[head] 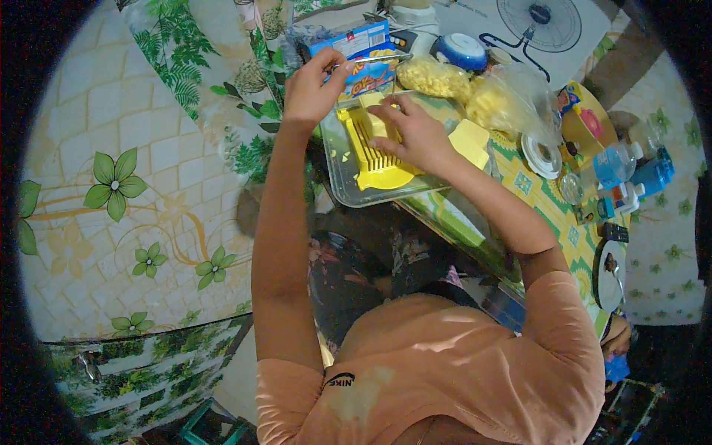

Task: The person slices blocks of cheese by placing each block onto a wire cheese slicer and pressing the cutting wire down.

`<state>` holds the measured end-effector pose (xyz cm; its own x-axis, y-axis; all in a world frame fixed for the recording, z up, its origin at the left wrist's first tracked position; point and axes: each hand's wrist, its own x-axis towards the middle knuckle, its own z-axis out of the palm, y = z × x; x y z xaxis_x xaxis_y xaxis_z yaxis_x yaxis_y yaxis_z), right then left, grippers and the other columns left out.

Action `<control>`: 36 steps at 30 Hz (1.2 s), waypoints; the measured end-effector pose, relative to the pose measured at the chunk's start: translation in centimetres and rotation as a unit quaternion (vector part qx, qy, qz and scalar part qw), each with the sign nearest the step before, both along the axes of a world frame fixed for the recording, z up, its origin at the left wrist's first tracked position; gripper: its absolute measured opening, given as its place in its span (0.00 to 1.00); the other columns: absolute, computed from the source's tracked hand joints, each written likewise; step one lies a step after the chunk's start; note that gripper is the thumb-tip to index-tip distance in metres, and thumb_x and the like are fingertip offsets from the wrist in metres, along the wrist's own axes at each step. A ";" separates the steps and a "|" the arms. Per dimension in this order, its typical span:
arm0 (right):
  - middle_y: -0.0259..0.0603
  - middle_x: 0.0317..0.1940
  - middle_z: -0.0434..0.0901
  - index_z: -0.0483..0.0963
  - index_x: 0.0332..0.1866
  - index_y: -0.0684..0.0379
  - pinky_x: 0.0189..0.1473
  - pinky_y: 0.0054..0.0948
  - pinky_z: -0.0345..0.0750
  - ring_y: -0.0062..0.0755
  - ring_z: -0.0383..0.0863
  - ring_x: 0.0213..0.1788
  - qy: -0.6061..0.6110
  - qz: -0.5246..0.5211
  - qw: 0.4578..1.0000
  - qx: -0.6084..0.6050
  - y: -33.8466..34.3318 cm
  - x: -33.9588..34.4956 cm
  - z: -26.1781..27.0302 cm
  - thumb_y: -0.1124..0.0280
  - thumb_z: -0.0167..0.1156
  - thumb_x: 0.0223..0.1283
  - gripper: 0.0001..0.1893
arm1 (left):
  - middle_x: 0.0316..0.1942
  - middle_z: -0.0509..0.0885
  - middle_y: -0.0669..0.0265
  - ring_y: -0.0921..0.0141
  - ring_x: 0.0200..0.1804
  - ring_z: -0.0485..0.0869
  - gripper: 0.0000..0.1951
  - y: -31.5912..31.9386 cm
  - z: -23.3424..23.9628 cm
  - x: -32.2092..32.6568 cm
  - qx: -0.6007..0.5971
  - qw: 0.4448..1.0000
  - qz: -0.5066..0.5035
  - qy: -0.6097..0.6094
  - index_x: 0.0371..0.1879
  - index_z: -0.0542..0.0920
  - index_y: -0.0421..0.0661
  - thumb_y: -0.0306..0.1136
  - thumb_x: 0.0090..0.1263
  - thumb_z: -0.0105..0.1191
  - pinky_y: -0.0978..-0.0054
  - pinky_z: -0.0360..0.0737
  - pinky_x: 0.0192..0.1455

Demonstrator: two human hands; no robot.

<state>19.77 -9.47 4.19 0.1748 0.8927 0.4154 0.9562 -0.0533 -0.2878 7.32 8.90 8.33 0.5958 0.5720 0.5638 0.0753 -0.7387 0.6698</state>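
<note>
My left hand (317, 83) grips a thin metal bar (378, 58) above the far end of a clear plastic tray (347, 198). In the tray lies a yellow plastic slicer (364, 167) with a slotted bed. A pale yellow block (371, 102), which looks like cheese, rests on the slicer. The fingers of my right hand (414, 133) are around this block, hiding part of it. Just right of that hand, a second yellow block (469, 139) sits at the tray's right side. Small yellow crumbs (346, 156) are scattered on the tray's left.
Behind the tray are a blue printed box (367, 72), plastic bags of yellow pieces (434, 78) and a blue bowl (461, 51). Rightward stand a round white lid (540, 156), plastic bottles (614, 164), a remote control (613, 232) and a plate with a spoon (608, 283).
</note>
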 end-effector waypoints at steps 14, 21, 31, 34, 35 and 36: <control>0.42 0.59 0.72 0.73 0.65 0.46 0.50 0.41 0.81 0.46 0.81 0.55 0.020 -0.006 1.000 -0.012 -0.3 -0.3 0.2 0.49 0.65 0.61 0.29 | 0.36 0.88 0.62 0.61 0.41 0.87 0.14 -0.7 -1.4 -0.7 -0.008 0.999 -0.031 -0.016 0.42 0.82 0.50 0.47 0.71 0.58 0.66 0.80 0.45; 0.42 0.59 0.72 0.73 0.65 0.46 0.49 0.41 0.82 0.46 0.82 0.53 0.013 -0.004 1.000 -0.005 -0.3 -0.1 0.0 0.50 0.65 0.61 0.28 | 0.37 0.88 0.61 0.62 0.40 0.87 0.15 -1.3 -1.1 -0.9 -0.007 1.000 -0.017 0.004 0.43 0.82 0.48 0.47 0.70 0.59 0.67 0.80 0.45; 0.43 0.59 0.72 0.72 0.66 0.45 0.48 0.41 0.82 0.47 0.82 0.53 0.002 -0.002 1.000 0.004 -0.3 0.0 -0.1 0.50 0.65 0.61 0.29 | 0.34 0.87 0.60 0.61 0.37 0.87 0.13 -1.6 -1.4 -1.2 0.008 0.999 -0.040 -0.028 0.40 0.81 0.47 0.44 0.70 0.58 0.67 0.80 0.40; 0.43 0.59 0.72 0.72 0.66 0.45 0.48 0.41 0.81 0.47 0.82 0.53 -0.002 -0.004 1.000 0.004 -0.3 0.1 -0.3 0.49 0.65 0.61 0.29 | 0.33 0.86 0.60 0.61 0.35 0.87 0.12 -2.1 -1.2 -1.3 0.033 0.997 -0.046 -0.049 0.39 0.81 0.47 0.43 0.70 0.59 0.67 0.80 0.39; 0.43 0.59 0.72 0.72 0.66 0.45 0.48 0.41 0.81 0.47 0.82 0.53 -0.002 -0.005 1.000 0.004 -0.3 0.1 -0.2 0.49 0.65 0.61 0.29 | 0.32 0.86 0.59 0.61 0.35 0.86 0.12 -2.5 -1.1 -1.4 0.044 0.997 -0.045 -0.054 0.38 0.81 0.47 0.42 0.70 0.58 0.67 0.80 0.39; 0.43 0.59 0.72 0.72 0.66 0.45 0.48 0.41 0.81 0.47 0.82 0.53 0.002 -0.009 1.000 -0.005 -0.4 -0.1 -0.1 0.49 0.65 0.61 0.29 | 0.32 0.86 0.59 0.61 0.35 0.86 0.12 -2.6 -1.0 -1.5 0.043 0.997 -0.045 -0.054 0.38 0.81 0.47 0.42 0.70 0.58 0.67 0.80 0.39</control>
